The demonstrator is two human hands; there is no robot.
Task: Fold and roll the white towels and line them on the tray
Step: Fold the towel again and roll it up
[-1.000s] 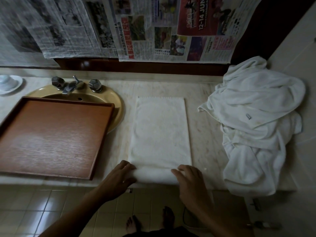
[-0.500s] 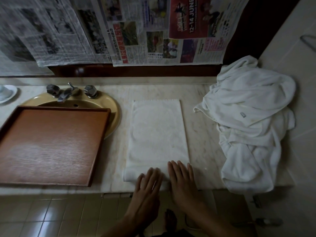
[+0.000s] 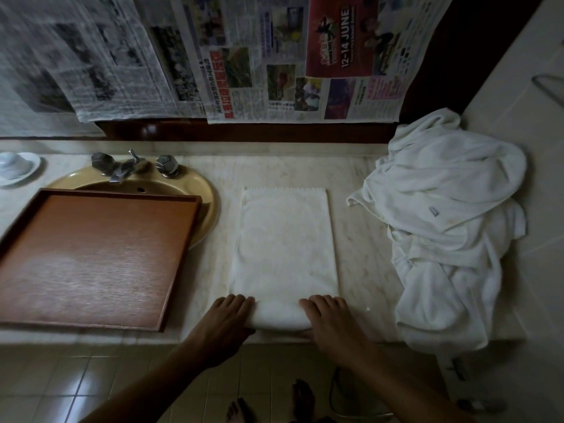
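I see a dim room. Newspapers [image 3: 274, 56] hang on the back wall, above a dark wood strip [image 3: 274, 131]. The pale marble tabletop [image 3: 360, 239] carries a yellow sink [image 3: 210, 192] with a metal tap [image 3: 126, 167]. At the right stands a white tiled wall [image 3: 503, 117]. Below, the floor [image 3: 76, 386] has glossy tiles.

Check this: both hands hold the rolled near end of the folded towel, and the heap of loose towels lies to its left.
No. The head view shows the heap of loose towels to the right of the folded towel. The left hand and right hand do hold its rolled near end.
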